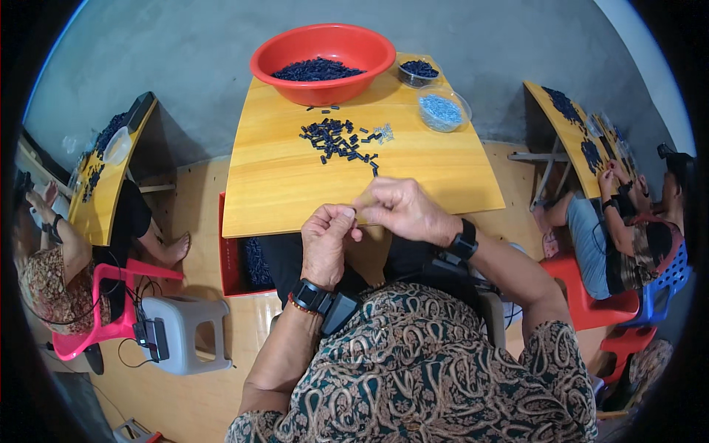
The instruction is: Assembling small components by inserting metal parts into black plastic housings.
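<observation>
My left hand is at the near edge of the yellow table, its thumb and finger pinched together. Between them is something small and dark, mostly hidden by the fingertips. Close beside it, my right hand has its fingers curled and pressed together near the left fingertips. What the right fingers hold, if anything, cannot be made out. Beyond my hands lies a loose pile of short dark cylindrical pieces. A few small clear pieces lie at its right side.
At the back stands a red basin of dark pieces. Right of it are a tub of dark pieces and a tub of light blue pieces. A red crate sits under the table. People work at tables on both sides; a grey stool stands left.
</observation>
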`<state>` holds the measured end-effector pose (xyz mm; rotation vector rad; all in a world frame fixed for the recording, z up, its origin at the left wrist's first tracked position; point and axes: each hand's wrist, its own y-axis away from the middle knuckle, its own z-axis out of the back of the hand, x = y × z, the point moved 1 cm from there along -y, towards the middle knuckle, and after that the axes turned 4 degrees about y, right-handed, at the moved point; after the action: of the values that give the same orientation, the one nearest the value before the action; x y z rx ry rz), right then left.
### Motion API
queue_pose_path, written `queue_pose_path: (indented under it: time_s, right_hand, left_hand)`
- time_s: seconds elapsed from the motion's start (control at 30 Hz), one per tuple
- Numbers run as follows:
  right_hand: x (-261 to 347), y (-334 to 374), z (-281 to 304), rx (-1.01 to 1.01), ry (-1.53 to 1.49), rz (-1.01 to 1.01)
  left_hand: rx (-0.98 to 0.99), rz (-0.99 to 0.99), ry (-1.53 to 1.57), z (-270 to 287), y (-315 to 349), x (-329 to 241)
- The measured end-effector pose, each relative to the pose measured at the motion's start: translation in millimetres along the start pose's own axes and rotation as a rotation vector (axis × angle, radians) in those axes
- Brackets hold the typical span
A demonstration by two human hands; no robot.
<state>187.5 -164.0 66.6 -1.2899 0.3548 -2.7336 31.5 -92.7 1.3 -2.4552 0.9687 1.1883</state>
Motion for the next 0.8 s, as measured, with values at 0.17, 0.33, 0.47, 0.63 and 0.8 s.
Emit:
queue_pose_path:
  time_s: [0.17, 0.33, 0.47, 0.63, 0.8]
  right_hand:
    - [-50.4, -47.4, 25.2, -0.221, 0.207, -0.118]
    - [-54.2, -83.3, 28.6, -0.099, 0.556, 0.05]
    - [-55.9, -90.2, 21.4, -0.038, 0.604, -0.013]
    - [-62.8, -92.3, 15.6, 0.023, 0.66, 0.067]
    - [-63.1, -80.8, 16.3, 0.048, 0.691, 0.147]
  left_hand:
    - [-0.137, -0.074, 0.001, 4.8, -3.8, -3.5]
    - [-0.193, -0.086, 0.016, 3.2, -1.2, -10.4]
    - [-0.204, -0.102, 0.015, 1.9, -0.1, -8.5]
    - [-0.174, -0.098, 0.019, 1.1, 1.1, -9.9]
    - [-0.17, -0.081, 0.046, 6.3, 0.3, -8.9]
